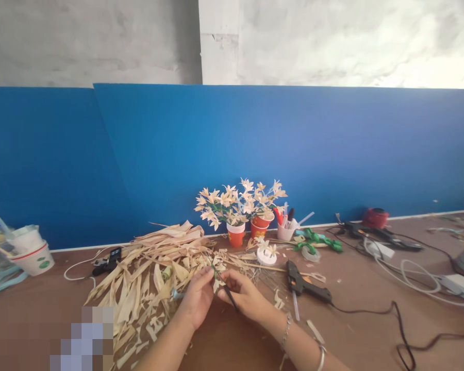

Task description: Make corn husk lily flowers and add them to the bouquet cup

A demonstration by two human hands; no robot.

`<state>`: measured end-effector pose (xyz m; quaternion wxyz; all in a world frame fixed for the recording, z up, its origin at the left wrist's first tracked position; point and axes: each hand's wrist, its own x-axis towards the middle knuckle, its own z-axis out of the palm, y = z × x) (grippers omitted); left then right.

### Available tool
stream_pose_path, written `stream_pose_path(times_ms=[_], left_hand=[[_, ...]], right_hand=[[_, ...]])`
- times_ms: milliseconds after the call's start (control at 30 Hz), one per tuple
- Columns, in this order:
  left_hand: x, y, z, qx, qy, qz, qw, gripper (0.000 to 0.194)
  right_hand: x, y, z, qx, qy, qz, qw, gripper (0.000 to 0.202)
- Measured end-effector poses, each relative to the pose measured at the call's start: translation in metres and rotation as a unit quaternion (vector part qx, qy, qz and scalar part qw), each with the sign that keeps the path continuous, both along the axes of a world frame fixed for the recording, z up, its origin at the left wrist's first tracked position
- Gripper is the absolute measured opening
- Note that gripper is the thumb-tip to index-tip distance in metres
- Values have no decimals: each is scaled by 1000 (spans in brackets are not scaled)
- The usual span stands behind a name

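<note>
Both hands are close together above the near edge of a pile of dried husk strips [127, 293]. Between thumb and fingers, my left hand [199, 296] pinches a thin green stem [215, 269]. A small pale flower [218, 284] hangs between the two hands. My right hand [244, 294], with a bracelet at its wrist, is closed around a dark slim tool [230, 299], whose tip is too small to make out. Behind the hands, orange paper cups [236, 238] hold many pale husk flowers [228, 198]. A white lid [266, 257] with loose flowers lies behind my right hand.
A black glue gun [307, 286] lies right of my right hand, its cord trailing right. Green tape pieces [320, 241], a pen cup [285, 233], white cables [406, 278] and a red object [375, 218] are farther right. A white cup [34, 260] stands left. A blue partition [294, 149] rises behind.
</note>
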<state>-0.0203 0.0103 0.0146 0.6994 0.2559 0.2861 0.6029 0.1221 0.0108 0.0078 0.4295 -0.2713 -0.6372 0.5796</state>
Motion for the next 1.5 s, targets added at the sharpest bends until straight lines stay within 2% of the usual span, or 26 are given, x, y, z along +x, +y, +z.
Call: stream_pose_path(times_ms=[133, 333, 633, 933, 1500], left_hand=[[1, -1, 3, 2, -5, -2, 1000, 17], [2, -5, 7, 3, -8, -44, 999, 17], [3, -8, 5, -2, -24, -64, 998, 14], [3, -8, 3, -3, -24, -72, 997, 14], [-1, -4, -5, 1, -27, -99, 995, 9]], right_hand=[[0, 0, -1, 2, 13, 11, 1000, 35], [0, 0, 2, -3, 26, 22, 999, 36], [2, 0, 7, -2, 25, 31, 999, 35], [5, 3, 6, -12, 33, 50, 998, 34], [5, 2, 9, -15, 25, 41, 999, 34]])
